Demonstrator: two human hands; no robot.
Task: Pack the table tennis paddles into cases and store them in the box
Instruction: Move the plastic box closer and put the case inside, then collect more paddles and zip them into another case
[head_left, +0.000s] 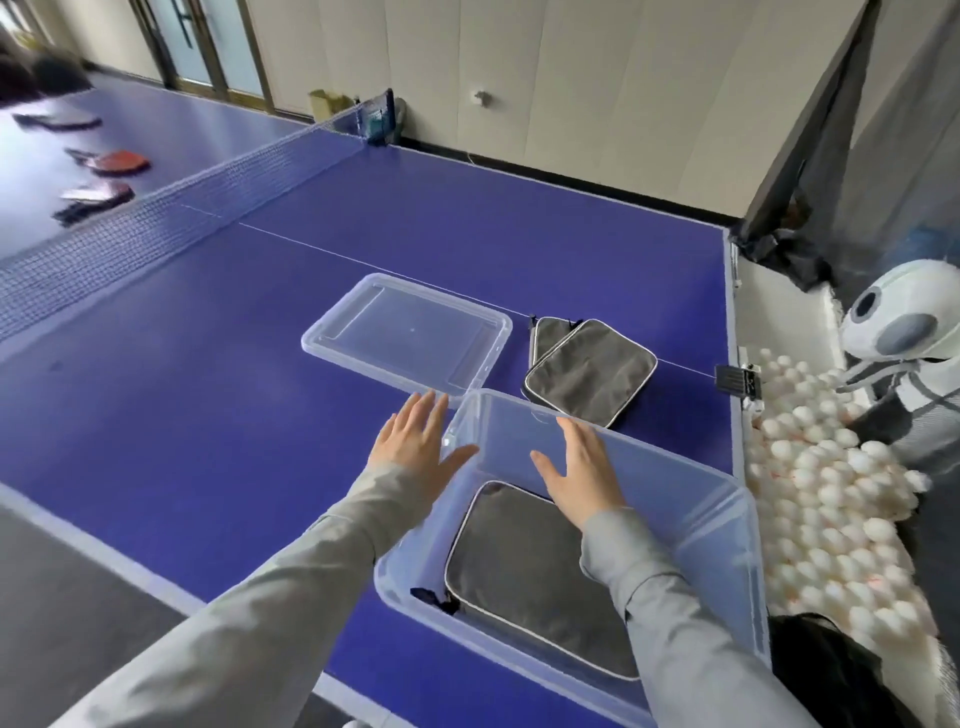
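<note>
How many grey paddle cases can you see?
3. One grey case lies inside the clear box. Two more, one stacked on the other, sit on the blue table beside the lid. Others may be hidden.

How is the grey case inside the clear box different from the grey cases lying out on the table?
The case in the box lies alone on the floor of the clear box; the cases on the table are a pair, one overlapping the other, on the blue table beside the lid. All are grey with light piping.
</note>
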